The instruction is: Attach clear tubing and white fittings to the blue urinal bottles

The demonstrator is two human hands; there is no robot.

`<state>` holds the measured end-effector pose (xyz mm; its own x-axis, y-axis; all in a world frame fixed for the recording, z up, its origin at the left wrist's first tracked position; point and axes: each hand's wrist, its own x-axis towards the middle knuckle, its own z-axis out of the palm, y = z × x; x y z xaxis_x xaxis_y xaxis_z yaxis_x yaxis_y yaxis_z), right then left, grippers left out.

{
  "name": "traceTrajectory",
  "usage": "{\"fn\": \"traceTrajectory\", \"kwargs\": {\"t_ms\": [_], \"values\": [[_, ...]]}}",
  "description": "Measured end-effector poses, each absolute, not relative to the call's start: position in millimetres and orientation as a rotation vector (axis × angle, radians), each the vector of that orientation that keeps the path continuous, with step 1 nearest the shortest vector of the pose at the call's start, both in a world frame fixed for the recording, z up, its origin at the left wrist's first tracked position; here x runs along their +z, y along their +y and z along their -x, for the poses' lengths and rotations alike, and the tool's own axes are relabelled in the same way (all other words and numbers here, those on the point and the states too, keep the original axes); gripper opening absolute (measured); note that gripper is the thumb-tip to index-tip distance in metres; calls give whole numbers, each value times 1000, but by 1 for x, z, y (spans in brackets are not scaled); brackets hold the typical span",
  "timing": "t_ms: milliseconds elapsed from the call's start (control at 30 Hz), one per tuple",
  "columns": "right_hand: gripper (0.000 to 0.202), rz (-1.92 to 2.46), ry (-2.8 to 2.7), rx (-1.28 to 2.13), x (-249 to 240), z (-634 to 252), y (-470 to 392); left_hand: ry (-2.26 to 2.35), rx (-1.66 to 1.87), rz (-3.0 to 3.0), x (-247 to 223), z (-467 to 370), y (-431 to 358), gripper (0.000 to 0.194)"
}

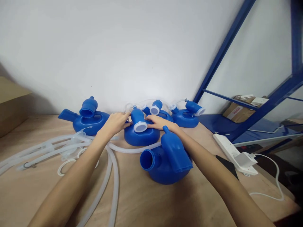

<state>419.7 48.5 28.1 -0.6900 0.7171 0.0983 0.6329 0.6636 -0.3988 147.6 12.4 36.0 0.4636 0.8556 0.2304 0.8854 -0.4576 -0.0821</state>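
In the middle of the table stands a blue urinal bottle (142,138), with a blue funnel-shaped piece (137,116) with a white cap on top of it. My left hand (116,122) grips the bottle's left side, thumb and fingers bent against it. On its right side my right hand (161,122) has its fingers curled over the body; part of their grip is hidden behind the blue piece. Nearer to me, below my right forearm, is another blue bottle (163,175) with an uncapped round mouth and a loose blue funnel piece (174,148) lying on it.
More blue bottles stand along the wall, one at left (90,126) and one at right (186,121). Clear hoses (113,183) and white rings (63,165) lie at left. A power strip (233,153) with a plugged-in charger sits by the right edge, near a blue shelf frame (224,47).
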Motion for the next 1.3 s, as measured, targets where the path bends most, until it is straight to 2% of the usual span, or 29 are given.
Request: {"fn": "traceTrajectory", "kwargs": {"t_ms": [67,400,700,1067,1300], "values": [[38,1105,-2596,505,26,-420,50,-1465,-193,2522,34,-152,12,31],[34,1070,-2584,512,20,-430,49,-1295,-92,2507,33,-160,7,34],[30,1057,-2589,444,15,-433,56,-1278,-107,2451,23,-165,4,39],[28,1046,-2569,481,9,-434,62,-1406,-172,2432,24,-176,3,34],[21,1067,-2573,468,14,-432,56,-1344,-156,2428,18,-179,3,43]]}}
